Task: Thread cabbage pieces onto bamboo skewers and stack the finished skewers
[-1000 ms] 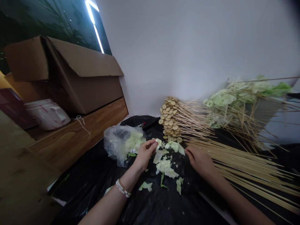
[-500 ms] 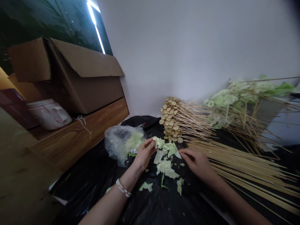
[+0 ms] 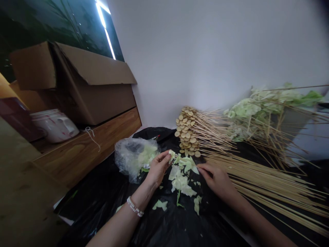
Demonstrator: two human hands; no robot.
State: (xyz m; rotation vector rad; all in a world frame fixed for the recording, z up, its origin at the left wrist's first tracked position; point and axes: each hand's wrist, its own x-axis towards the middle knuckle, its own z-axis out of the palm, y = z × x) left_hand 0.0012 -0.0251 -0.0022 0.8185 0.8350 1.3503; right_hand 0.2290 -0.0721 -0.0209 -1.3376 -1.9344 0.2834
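My left hand, a beaded bracelet on its wrist, pinches a small pale piece of cabbage leaf between thumb and fingertips. Across from it, my right hand is closed in a pinch on a thin bamboo skewer, mostly hidden by the fingers and leaf. At the skewer's tip side hangs a light green cabbage piece, close to the right fingertips. Below both hands, torn cabbage leaves lie on a black plastic sheet. A clear plastic bag with more cabbage sits left of my left hand.
Skewered round slices are stacked by the wall. Loose bamboo skewers spread out at right, with cabbage skewers piled behind them. A cardboard box and a white plastic jar stand on a wooden ledge at left.
The cabbage piece in my left hand has turned and shows smaller, drawn slightly toward the fingers. Both hands stay almost in the same place.
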